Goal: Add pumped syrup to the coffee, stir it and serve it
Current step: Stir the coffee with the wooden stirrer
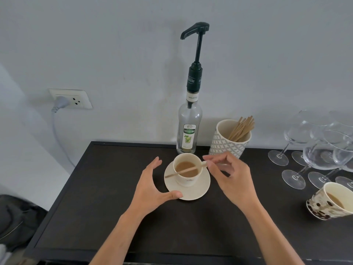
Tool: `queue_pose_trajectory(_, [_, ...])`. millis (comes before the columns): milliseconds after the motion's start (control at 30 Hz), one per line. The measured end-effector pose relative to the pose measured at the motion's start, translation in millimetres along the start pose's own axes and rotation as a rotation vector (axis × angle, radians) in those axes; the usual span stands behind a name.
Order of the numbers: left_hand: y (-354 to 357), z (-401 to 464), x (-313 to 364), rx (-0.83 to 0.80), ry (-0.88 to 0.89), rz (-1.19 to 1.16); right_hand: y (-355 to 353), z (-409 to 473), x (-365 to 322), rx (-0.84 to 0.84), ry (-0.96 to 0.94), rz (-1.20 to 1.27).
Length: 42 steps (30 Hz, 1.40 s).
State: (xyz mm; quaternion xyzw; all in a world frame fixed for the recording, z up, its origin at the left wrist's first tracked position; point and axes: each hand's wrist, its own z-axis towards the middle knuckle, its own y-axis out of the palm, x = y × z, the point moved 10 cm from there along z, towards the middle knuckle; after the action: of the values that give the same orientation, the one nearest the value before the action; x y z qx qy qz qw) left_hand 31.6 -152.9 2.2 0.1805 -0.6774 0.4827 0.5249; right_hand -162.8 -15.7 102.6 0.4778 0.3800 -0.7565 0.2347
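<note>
A white cup of milky coffee (187,167) stands on a white saucer (193,194) in the middle of the dark table. A wooden stirrer (184,170) lies slanted across the cup's rim, its left end sticking out past the cup. My right hand (231,176) is just right of the cup, thumb and forefinger at the stirrer's right end. My left hand (152,184) curves open around the saucer's left side, thumb tip touching its front rim. The syrup bottle (189,129) with a tall black pump (196,33) stands right behind the cup, spout pointing left.
A patterned holder (227,144) with several wooden stirrers sits behind the right hand. Several wine glasses (315,148) crowd the right side. A second paper cup of coffee (328,203) stands at the right edge. A wall socket with a plugged cable (70,99) is at left.
</note>
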Motion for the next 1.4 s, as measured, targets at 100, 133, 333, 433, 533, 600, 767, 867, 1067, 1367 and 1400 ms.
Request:
queue_pose_trajectory(100, [7.4,2.0,-4.9,0.009,-0.016,0.062,-6.9,11.9,-28.8,0.07,-0.043,0.033])
queue_pose_trajectory(133, [10.0,2.6,-4.7,0.024,-0.017,0.075,-11.0,16.6,-37.4,0.1,-0.069,0.01])
queue_pose_trajectory(333, [28.6,9.0,11.5,0.112,0.067,0.107,-3.5,35.8,-62.0,0.078,-0.307,-0.279])
queue_pose_trajectory(433, [29.9,11.4,10.8,0.151,0.087,0.115,17.5,36.5,-61.4,-0.02,-0.376,-0.313])
queue_pose_trajectory(533, [29.9,12.3,10.1,0.154,0.105,0.14,28.9,39.4,-59.4,-0.084,-0.423,-0.351])
queue_pose_trajectory(600, [31.2,11.5,11.6,0.144,0.109,0.15,32.5,42.3,-59.1,-0.111,-0.456,-0.431])
queue_pose_trajectory(767, [30.9,10.5,8.4,0.163,0.062,0.137,38.2,42.4,-65.6,-0.14,-0.503,-0.554])
queue_pose_trajectory(867, [29.9,10.0,11.0,0.171,0.069,0.122,42.4,46.1,-58.9,-0.222,-0.371,-0.367])
queue_pose_trajectory(1067, [27.2,9.4,13.9,0.196,0.078,0.127,39.0,51.5,-63.8,-0.128,-0.484,-0.57])
queue_pose_trajectory(1367, [28.5,12.7,10.2,0.199,0.11,0.143,44.3,56.2,-63.7,-0.133,-0.475,-0.53])
queue_pose_trajectory(1400, [29.5,13.8,7.9,0.196,0.11,0.151,44.1,56.0,-64.6,-0.131,-0.487,-0.56])
